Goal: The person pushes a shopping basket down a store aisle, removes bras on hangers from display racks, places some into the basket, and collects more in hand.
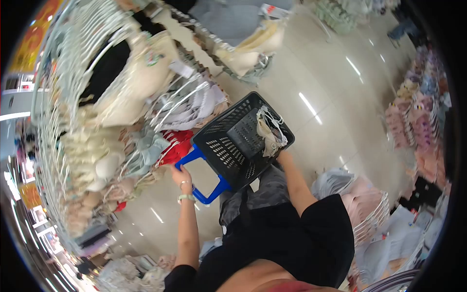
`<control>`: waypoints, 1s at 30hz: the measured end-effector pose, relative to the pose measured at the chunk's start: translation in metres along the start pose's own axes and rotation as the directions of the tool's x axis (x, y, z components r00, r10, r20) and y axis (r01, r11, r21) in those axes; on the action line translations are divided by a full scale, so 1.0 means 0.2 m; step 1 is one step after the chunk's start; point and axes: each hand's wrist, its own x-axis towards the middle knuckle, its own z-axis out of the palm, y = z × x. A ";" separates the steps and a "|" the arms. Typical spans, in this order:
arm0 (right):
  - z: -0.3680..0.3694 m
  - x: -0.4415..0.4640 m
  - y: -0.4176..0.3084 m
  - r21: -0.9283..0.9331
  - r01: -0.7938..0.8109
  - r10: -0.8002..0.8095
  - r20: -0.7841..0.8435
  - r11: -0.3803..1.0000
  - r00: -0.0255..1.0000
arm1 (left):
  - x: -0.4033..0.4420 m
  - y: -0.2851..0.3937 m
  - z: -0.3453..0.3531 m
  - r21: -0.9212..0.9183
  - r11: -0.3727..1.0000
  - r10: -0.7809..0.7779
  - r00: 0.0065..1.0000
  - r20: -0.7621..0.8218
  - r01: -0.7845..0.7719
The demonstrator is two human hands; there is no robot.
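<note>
Black shirt [272, 238] filled the space behind left hand [182, 176] and right hand [284, 156].
Pale floor [335, 121] opened beyond the right; hanging garments [141, 92] beyond the left could have snagged the dark basket [238, 168] between the hands, if swung leftward. It held a cream garment [266, 134]. Left fingers were curled around the blue handle [192, 155]; right grip, hidden, couldn't be told.

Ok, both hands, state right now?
Left hand: holding the blue plastic handle.
Right hand: at the rim of the black perforated basket; grip can't be told.
</note>
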 end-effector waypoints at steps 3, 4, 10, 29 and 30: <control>0.17 0.01 0.01 0.040 0.043 -0.053 0.276 0.998 0.960 | -0.04 0.20 -0.03 0.030 0.999 0.023 0.999 -0.042 -0.022; 0.26 0.06 0.00 0.112 -0.035 -0.017 0.433 0.993 0.901 | -0.01 0.17 0.02 -0.025 0.998 0.049 0.998 -0.042 -0.050; 0.13 -0.45 -0.53 0.583 0.236 -0.432 0.222 0.778 0.874 | -0.06 0.19 0.10 -0.209 0.972 0.110 0.994 -0.008 -0.109; 0.87 -1.52 -1.50 0.635 0.143 -0.448 0.351 0.759 0.822 | 0.06 -0.80 -0.27 -0.168 0.949 0.306 0.901 0.307 -0.265; 0.95 -1.49 -1.51 0.623 0.134 -0.480 0.429 0.771 0.766 | 0.05 -0.77 -0.45 -0.078 0.898 0.438 0.862 0.257 -0.433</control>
